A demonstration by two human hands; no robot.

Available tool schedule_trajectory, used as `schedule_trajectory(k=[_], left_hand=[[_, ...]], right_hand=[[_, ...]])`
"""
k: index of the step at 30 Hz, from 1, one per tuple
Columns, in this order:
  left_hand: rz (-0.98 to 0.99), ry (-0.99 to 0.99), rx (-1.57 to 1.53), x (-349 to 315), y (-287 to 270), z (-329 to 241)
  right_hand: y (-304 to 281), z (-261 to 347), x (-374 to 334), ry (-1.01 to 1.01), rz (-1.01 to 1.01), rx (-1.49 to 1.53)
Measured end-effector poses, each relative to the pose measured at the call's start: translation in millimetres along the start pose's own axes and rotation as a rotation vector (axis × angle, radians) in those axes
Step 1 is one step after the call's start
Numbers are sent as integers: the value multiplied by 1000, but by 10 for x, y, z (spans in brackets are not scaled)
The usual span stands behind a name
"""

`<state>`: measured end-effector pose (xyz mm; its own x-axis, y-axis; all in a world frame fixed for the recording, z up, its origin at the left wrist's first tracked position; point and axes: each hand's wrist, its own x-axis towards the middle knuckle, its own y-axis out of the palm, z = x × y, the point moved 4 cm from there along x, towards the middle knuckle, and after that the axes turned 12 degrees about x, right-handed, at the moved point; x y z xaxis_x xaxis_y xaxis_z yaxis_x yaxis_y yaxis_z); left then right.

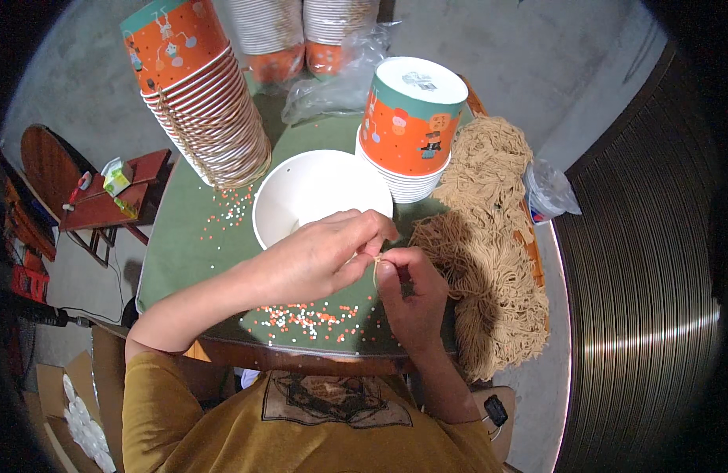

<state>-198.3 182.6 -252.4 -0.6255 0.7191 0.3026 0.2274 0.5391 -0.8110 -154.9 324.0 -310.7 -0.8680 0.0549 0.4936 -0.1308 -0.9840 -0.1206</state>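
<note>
My left hand (328, 251) reaches over the front of a white paper bucket (301, 181) with its fingers closed in a pinch. Fingertip to fingertip with it, my right hand (415, 303) is also closed, thumb against forefinger. Between them is a short piece of tan cord (375, 274), its end hanging below the fingertips. The bucket stands mouth up, with a small hole showing in its far left wall; my left hand covers its near right rim. Right of my hands lies a large heap of tan cords (490, 260).
Upside-down orange and green buckets (415, 118) stand stacked behind. A tall leaning stack (198, 102) with cord handles rises at the left. Small orange and white paper dots (313, 319) litter the green tablecloth (182, 264). Clear plastic bags (332, 91) lie at the back.
</note>
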Motion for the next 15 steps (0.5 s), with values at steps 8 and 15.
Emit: schedule_trajectory(k=[8,15], left_hand=[[27,9,28,0,-3,-27],[62,-63,45,-15,5,-40]], right_hand=[[3,22,41,-84,2,-48],[-28,-106,-6,93,-47,101]])
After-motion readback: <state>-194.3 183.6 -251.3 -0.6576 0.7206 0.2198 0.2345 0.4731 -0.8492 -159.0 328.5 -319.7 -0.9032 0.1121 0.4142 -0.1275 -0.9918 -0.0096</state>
